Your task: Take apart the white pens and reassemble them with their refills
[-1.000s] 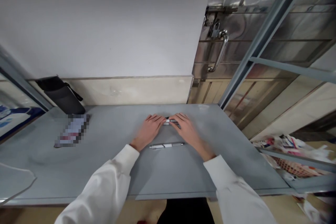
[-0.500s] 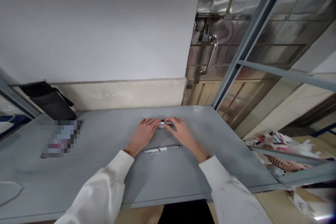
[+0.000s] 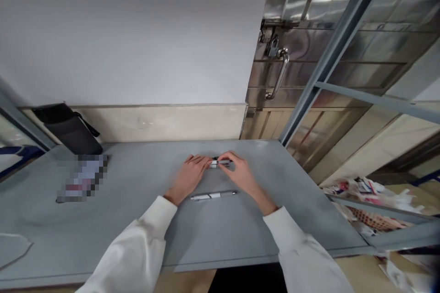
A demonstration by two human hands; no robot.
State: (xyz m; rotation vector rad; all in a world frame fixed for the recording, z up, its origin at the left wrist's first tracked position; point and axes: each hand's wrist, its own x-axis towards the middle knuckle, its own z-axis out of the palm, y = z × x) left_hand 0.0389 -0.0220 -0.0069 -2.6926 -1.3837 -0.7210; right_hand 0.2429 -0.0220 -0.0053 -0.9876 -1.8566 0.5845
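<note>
Pen (image 3: 219, 162) pinched between fingertips of both hands: left hand (image 3: 188, 176) on its left end, right hand (image 3: 240, 175) on its right, low over grey table (image 3: 137, 219). My judgement: keep grip light, pull straight along barrel, no twisting. Second pen (image 3: 213, 195) lies just behind my wrists, toward me; easy to knock. Wall close ahead of fingers. Open tabletop left and right; table edge well back near sleeves.

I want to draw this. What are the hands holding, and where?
Both hands pinch one pen: the left hand at its left end, the right hand at its right.
</note>
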